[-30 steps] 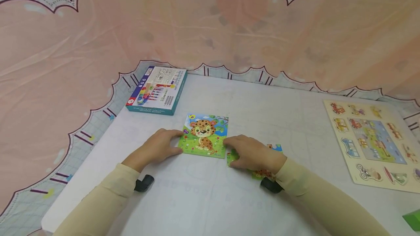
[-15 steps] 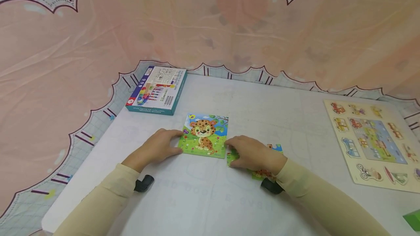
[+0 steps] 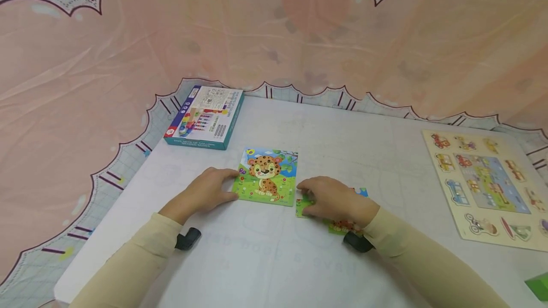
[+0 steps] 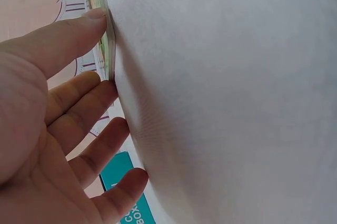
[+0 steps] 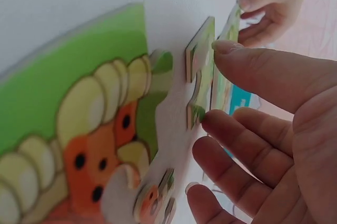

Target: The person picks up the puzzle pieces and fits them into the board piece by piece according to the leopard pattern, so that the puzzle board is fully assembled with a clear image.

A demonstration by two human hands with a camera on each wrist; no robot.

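Observation:
A square leopard picture [image 3: 265, 177] lies flat on the white table. My left hand [image 3: 205, 189] rests at its left side, thumb and fingertips right at the edge; the left wrist view shows the thumb [image 4: 73, 40] against that edge. My right hand [image 3: 329, 198] is just right of the picture, over loose jigsaw pieces and partly hiding them. In the right wrist view its fingers [image 5: 247, 150] are loosely bent, the thumb tip overlapping a small green jigsaw piece [image 5: 197, 71]. A larger jigsaw piece with leopard paws [image 5: 89, 124] is nearer that camera.
A teal-sided box [image 3: 205, 118] lies at the back left of the table [image 3: 265, 270]. On the right is a cream puzzle board [image 3: 466, 227] with vehicle and figure pictures. A green block [image 3: 538, 286] shows at the lower right edge. Patterned cloth hangs behind.
My right hand has shifted slightly right, its fingertips drawing away from the picture's right edge. My left hand and the picture stay in place.

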